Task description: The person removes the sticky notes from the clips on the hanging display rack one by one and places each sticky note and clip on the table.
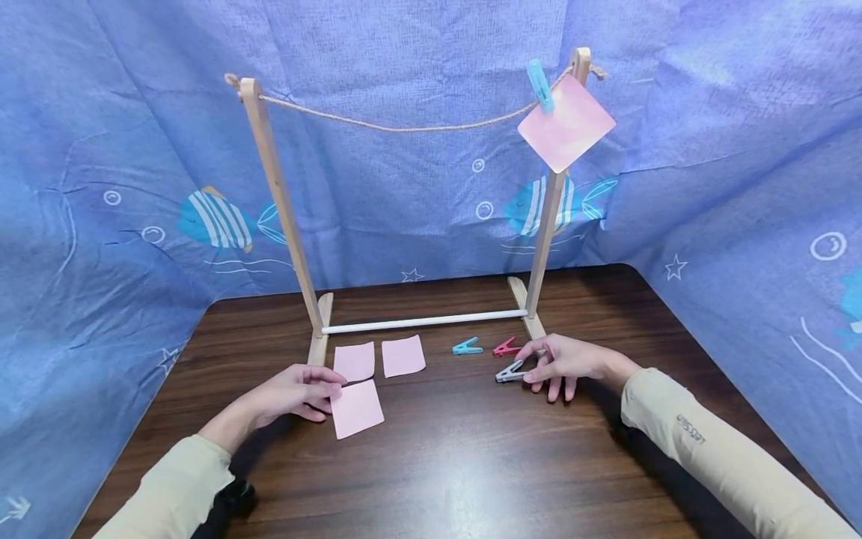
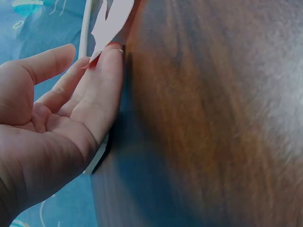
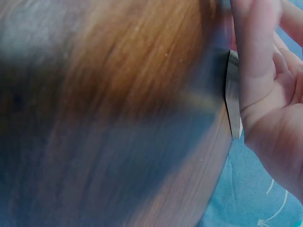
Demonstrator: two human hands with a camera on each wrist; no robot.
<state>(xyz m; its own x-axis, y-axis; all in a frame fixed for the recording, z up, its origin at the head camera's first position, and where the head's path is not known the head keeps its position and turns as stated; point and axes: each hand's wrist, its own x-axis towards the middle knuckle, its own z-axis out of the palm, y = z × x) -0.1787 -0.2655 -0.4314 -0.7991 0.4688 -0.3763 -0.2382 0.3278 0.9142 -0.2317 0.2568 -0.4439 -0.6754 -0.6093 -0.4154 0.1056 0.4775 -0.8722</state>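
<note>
In the head view my left hand [image 1: 296, 393] pinches one corner of a pink paper square [image 1: 358, 410], low over the table. Two more pink squares lie just behind it, a left one [image 1: 354, 361] and a right one [image 1: 403, 355]. From the left wrist, the square's pale edge [image 2: 113, 23] shows at the fingertips. My right hand [image 1: 562, 363] holds a grey clothespin [image 1: 509, 372] between thumb and finger. A blue clothespin [image 1: 467, 346] and a red clothespin [image 1: 506, 346] lie close by. The right wrist view shows the hand but hides the grey clothespin.
A wooden stand [image 1: 279, 187] with a rope [image 1: 404, 129] across its top rises at the back of the brown table [image 1: 438, 464]. At the rope's right end another blue clothespin [image 1: 540, 84] holds up a pink square [image 1: 567, 127]. A blue cloth [image 1: 417, 52] surrounds the table.
</note>
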